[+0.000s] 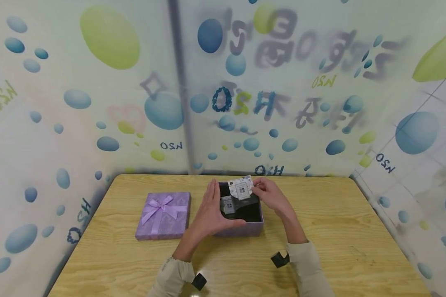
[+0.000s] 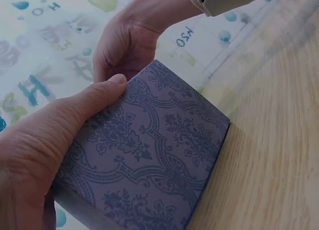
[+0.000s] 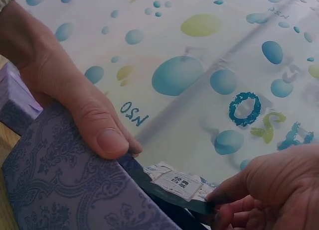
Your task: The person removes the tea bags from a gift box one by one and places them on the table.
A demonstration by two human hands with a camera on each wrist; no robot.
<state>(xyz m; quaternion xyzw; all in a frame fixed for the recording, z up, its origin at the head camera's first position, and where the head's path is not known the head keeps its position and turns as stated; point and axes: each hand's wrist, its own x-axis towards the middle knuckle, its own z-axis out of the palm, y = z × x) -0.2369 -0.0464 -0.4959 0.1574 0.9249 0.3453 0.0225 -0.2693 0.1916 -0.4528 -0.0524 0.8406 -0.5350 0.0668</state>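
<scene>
A purple patterned gift box (image 1: 241, 229) stands without its lid. My left hand (image 1: 209, 212) holds its left near corner, fingers along the left side and thumb (image 2: 102, 93) over the front rim. Over the box's far right part, my right hand (image 1: 273, 197) pinches the edge of a small dark packet (image 3: 199, 205) bearing a white floral label (image 1: 240, 188) with dark characters. The packet is tilted above the opening. Inside the black interior lies another packet (image 1: 228, 205) with a grey label. The right fingertips (image 3: 217, 200) sit right at the held packet's corner.
The purple lid (image 1: 163, 216) with a ribbon bow lies left of the box. Both stand on a wooden table (image 1: 107, 247). Behind and at the sides hangs a curtain (image 1: 134, 95) printed with blue and green bubbles. Small black devices (image 1: 280, 260) sit at the wrists.
</scene>
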